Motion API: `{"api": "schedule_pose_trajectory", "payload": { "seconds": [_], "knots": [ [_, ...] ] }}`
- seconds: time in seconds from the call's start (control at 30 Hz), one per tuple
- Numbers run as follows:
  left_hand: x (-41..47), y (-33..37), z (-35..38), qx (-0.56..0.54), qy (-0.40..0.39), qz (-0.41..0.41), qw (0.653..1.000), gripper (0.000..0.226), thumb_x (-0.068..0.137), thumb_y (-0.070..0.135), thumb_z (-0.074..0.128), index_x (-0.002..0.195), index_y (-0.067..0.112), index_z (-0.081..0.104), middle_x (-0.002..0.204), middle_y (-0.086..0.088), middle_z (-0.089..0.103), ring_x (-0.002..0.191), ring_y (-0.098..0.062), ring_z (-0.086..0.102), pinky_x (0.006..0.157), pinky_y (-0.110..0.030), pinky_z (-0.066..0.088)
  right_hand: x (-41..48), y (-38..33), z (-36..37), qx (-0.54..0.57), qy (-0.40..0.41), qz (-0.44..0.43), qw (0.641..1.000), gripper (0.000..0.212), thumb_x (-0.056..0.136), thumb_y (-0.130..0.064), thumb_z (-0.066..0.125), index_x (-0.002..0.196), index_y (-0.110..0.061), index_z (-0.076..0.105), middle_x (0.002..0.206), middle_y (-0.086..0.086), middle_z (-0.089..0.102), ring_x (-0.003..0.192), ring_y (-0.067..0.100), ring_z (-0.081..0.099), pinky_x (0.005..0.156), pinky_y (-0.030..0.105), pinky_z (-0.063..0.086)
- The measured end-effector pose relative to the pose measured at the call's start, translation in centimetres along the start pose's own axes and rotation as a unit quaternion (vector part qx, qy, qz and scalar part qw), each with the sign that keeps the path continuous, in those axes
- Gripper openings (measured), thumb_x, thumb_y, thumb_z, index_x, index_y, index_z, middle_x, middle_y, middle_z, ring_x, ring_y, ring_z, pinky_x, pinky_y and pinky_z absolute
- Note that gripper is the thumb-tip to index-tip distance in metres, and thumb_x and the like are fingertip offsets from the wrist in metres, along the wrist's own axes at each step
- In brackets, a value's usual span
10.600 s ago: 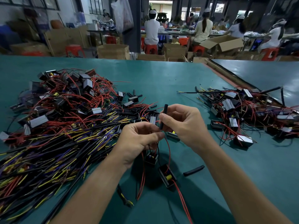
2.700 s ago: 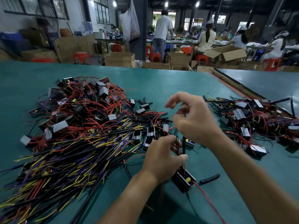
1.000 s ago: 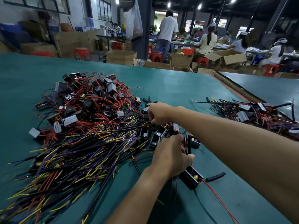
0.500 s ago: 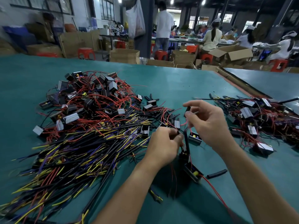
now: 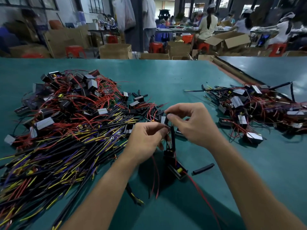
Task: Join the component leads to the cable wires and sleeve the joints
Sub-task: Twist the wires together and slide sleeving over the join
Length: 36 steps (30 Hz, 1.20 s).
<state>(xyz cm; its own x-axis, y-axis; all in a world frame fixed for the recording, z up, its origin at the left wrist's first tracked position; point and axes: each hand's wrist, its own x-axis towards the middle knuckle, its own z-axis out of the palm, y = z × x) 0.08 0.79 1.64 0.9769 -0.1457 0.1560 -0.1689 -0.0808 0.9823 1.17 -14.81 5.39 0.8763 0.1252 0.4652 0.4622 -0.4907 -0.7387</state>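
Nearest, at the lower edge: two bare forearms, angled inward and meeting over the middle of the teal table [image 5: 269, 163]. Between them, on the table, a red wire [image 5: 205, 203] running up to a black box-shaped component [image 5: 177, 170] with a yellow part inside, lying tilted. Just right of it, not touching, a loose black sleeve [image 5: 203, 168] lying flat.

Above the component, the left hand [image 5: 146, 140]: back toward the camera, fingers curled in, fingertips pinching the top of thin dark leads [image 5: 166, 144]. Leads hanging down to a second small black part [image 5: 168, 153]. Beside the leads, a long black sleeve [image 5: 172, 136], near upright, its upper end at the left fingertips.

Slightly higher, the right hand [image 5: 194, 125]: wrist bent, thumb and forefinger closed on a short black sleeve [image 5: 166, 113], remaining fingers loosely curled beneath. Fingertips of both hands almost touching.

Left of the hands, a broad cable pile [image 5: 54, 156]: black cables with yellow, purple and red wire ends, fanned toward the near left corner. Behind it, a heap of boxes [image 5: 74, 100], black and grey, tangled in red wire, with short black tube pieces [image 5: 141, 95] scattered at its right edge. To the right, well apart, a smaller heap [image 5: 259, 110] of the same boxes and red wire.

Farthest, beyond the table: cardboard cartons [image 5: 114, 51], red stools [image 5: 75, 50], and seated people at other tables, blurred.
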Motion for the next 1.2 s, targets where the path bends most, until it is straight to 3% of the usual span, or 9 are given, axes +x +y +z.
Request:
{"api": "schedule_pose_trajectory", "payload": {
  "seconds": [0.23, 0.37, 0.47, 0.63, 0.73, 0.97, 1.2],
  "knots": [
    [0.0, 0.0, -0.1, -0.035, -0.007, -0.009, 0.999, 0.003, 0.087, 0.005, 0.067, 0.086, 0.005, 0.07, 0.07, -0.008, 0.072, 0.043, -0.011, 0.051, 0.041, -0.017, 0.038, -0.1, -0.1, -0.4, 0.005, -0.033, 0.012, 0.999, 0.012, 0.085, -0.008, 0.07, 0.082, -0.016, 0.077, 0.071, -0.005, 0.073, 0.061, 0.001, 0.061, 0.064, 0.017, 0.048],
    [0.2, 0.3, -0.6, -0.078, -0.035, -0.046, 0.995, 0.028, 0.07, 0.003, 0.08, 0.092, 0.011, 0.066, 0.071, -0.005, 0.072, 0.049, -0.011, 0.059, 0.044, -0.018, 0.043, 0.1, 0.0, -0.6, -0.007, -0.048, 0.014, 0.999, 0.013, 0.084, -0.01, 0.069, 0.08, -0.018, 0.078, 0.067, -0.001, 0.071, 0.062, 0.011, 0.062, 0.063, 0.03, 0.053],
    [0.0, 0.4, -0.8, -0.078, -0.064, -0.055, 0.993, 0.032, 0.07, -0.005, 0.079, 0.097, 0.009, 0.066, 0.071, -0.004, 0.072, 0.054, -0.01, 0.062, 0.048, -0.02, 0.046, 0.0, -0.1, -0.7, -0.03, -0.088, 0.017, 0.996, 0.013, 0.083, -0.013, 0.068, 0.076, -0.02, 0.076, 0.062, 0.0, 0.067, 0.057, 0.014, 0.058, 0.061, 0.036, 0.052],
    [-0.3, 0.6, -1.0, -0.059, -0.071, -0.07, 0.993, 0.04, 0.067, -0.011, 0.079, 0.102, 0.001, 0.064, 0.073, -0.009, 0.07, 0.058, -0.015, 0.062, 0.053, -0.024, 0.05, -0.2, -0.3, -1.1, -0.041, -0.109, 0.017, 0.993, 0.015, 0.082, -0.017, 0.07, 0.067, -0.021, 0.072, 0.053, -0.003, 0.059, 0.049, 0.006, 0.047, 0.048, 0.025, 0.04],
    [-0.3, 0.8, -0.9, -0.062, -0.069, -0.065, 0.994, 0.038, 0.065, -0.015, 0.078, 0.097, 0.0, 0.065, 0.07, -0.008, 0.069, 0.06, -0.017, 0.063, 0.057, -0.025, 0.053, -0.2, -0.3, -1.4, -0.033, -0.129, 0.027, 0.991, 0.015, 0.081, -0.018, 0.074, 0.066, -0.015, 0.072, 0.05, -0.006, 0.055, 0.045, 0.003, 0.042, 0.046, 0.018, 0.034],
    [-0.3, 0.5, -0.5, -0.042, -0.065, -0.043, 0.996, 0.03, 0.066, -0.019, 0.075, 0.091, -0.005, 0.067, 0.073, -0.012, 0.068, 0.062, -0.017, 0.061, 0.059, -0.023, 0.054, -0.4, -0.2, -1.5, -0.042, -0.185, 0.031, 0.981, 0.019, 0.077, -0.019, 0.081, 0.063, -0.014, 0.07, 0.049, -0.007, 0.052, 0.046, 0.005, 0.04, 0.047, 0.018, 0.032],
    [-0.5, 0.6, -0.2, -0.045, -0.061, -0.036, 0.996, 0.018, 0.073, -0.016, 0.073, 0.077, 0.0, 0.066, 0.059, -0.004, 0.061, 0.049, -0.009, 0.054, 0.051, -0.02, 0.047, -0.2, 0.1, -1.3, -0.018, -0.132, 0.027, 0.991, 0.012, 0.084, -0.018, 0.074, 0.072, -0.017, 0.074, 0.056, 0.002, 0.062, 0.05, 0.009, 0.045, 0.05, 0.028, 0.037]
  ]
}}
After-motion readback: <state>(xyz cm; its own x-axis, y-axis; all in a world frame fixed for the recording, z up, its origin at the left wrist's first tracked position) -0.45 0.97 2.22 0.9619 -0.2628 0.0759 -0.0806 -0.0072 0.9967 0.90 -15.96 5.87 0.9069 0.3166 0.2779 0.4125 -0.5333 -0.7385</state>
